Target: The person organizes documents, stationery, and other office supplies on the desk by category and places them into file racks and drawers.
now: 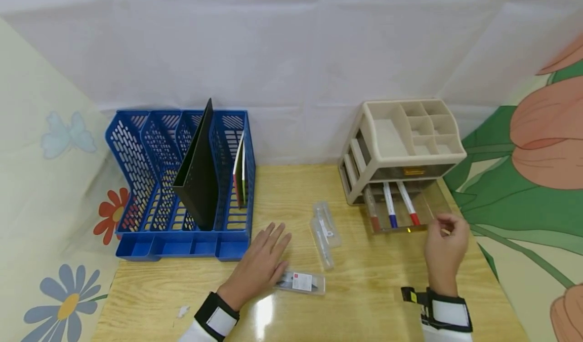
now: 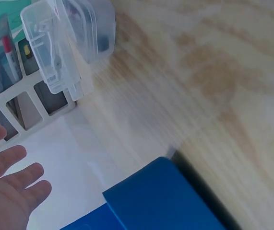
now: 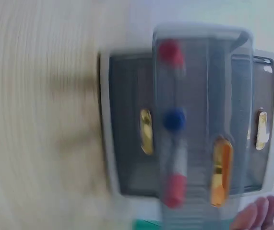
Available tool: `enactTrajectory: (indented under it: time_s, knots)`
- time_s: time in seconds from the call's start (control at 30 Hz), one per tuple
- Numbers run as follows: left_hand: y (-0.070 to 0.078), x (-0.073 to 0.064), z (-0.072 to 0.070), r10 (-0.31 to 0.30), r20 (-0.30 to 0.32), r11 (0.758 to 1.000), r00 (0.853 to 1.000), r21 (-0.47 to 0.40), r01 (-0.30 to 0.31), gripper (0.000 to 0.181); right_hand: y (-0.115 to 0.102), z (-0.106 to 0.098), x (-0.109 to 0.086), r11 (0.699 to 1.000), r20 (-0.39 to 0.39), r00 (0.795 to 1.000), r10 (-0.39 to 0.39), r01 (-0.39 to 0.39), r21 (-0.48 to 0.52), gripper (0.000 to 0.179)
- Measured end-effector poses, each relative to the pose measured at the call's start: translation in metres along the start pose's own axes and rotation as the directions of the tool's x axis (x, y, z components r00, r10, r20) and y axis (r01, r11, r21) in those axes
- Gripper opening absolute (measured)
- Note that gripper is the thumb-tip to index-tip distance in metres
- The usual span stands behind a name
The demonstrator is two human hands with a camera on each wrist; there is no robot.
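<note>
In the head view my right hand (image 1: 448,246) is at the front right corner of a pulled-out clear drawer (image 1: 434,200), its thumb and forefinger loosely bent with nothing visible between them. The right wrist view shows those fingers (image 3: 254,213) beside the drawer. A blue-capped marker (image 1: 390,205), a red-capped marker (image 1: 408,204) and a third, reddish-ended marker (image 1: 372,213) lie inside. My left hand (image 1: 257,268) spreads its fingers low over the table. Near its thumb lies a clear labelled case (image 1: 302,282), partly hidden by the hand; contact is unclear.
The drawer belongs to a cream desktop organizer (image 1: 387,129). Two clear slim cases (image 1: 328,223) lie mid-table. On the left stands a blue file rack (image 1: 182,243) holding a black folder (image 1: 200,180) and thin booklets (image 1: 240,172). A white cloth wall (image 1: 296,69) rises behind.
</note>
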State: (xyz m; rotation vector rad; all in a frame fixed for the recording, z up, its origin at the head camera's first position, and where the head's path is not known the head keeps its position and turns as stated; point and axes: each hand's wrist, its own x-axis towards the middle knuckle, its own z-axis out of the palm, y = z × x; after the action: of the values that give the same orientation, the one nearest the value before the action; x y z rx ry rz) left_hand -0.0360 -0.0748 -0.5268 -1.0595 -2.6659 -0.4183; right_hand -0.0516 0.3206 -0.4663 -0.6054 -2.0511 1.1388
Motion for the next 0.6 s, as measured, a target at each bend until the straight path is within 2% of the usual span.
enactTrajectory:
  time_s: [0.03,0.07,0.1,0.17,0.23,0.3,0.47,0.57,0.6]
  knots:
    - [-0.001,0.001,0.000,0.007,-0.006,1.000,1.000,0.012,-0.007,0.065,0.003,0.001,-0.002,0.993,-0.024,0.996,0.086,-0.084,0.089,0.012]
    - [-0.001,0.002,0.001,0.014,-0.008,1.000,1.000,0.020,-0.014,0.066,0.005,0.003,-0.004,0.970,-0.036,0.985,0.167,-0.158,0.185,0.013]
    - [-0.002,0.003,0.001,0.022,-0.011,0.999,1.000,0.030,-0.022,0.066,0.007,0.004,-0.006,0.934,-0.037,0.970,0.238,-0.219,0.284,0.016]
    - [-0.003,0.005,0.003,0.038,-0.011,0.998,0.999,0.045,-0.038,0.066,0.010,0.007,-0.010,0.827,-0.002,0.935,0.353,-0.312,0.468,0.019]
    - [-0.003,0.006,0.004,0.053,-0.011,0.997,0.999,0.059,-0.052,0.064,0.013,0.009,-0.014,0.719,0.053,0.906,0.421,-0.369,0.589,0.018]
    - [-0.003,0.008,0.006,0.064,-0.017,0.996,0.998,0.059,-0.063,0.063,0.014,0.010,-0.016,0.581,0.129,0.869,0.477,-0.422,0.696,0.018]
    - [-0.002,0.010,0.007,0.061,-0.026,0.997,0.998,0.050,-0.060,0.060,0.015,0.008,-0.015,0.265,0.311,0.776,0.549,-0.514,0.816,0.015]
    - [-0.002,0.010,0.008,0.059,-0.018,0.997,0.998,0.049,-0.058,0.059,0.016,0.005,-0.012,0.161,0.375,0.750,0.545,-0.532,0.831,0.013]
    - [-0.001,0.010,0.009,0.061,-0.017,0.997,0.998,0.044,-0.060,0.059,0.016,0.004,-0.011,0.145,0.392,0.748,0.535,-0.538,0.830,0.013]
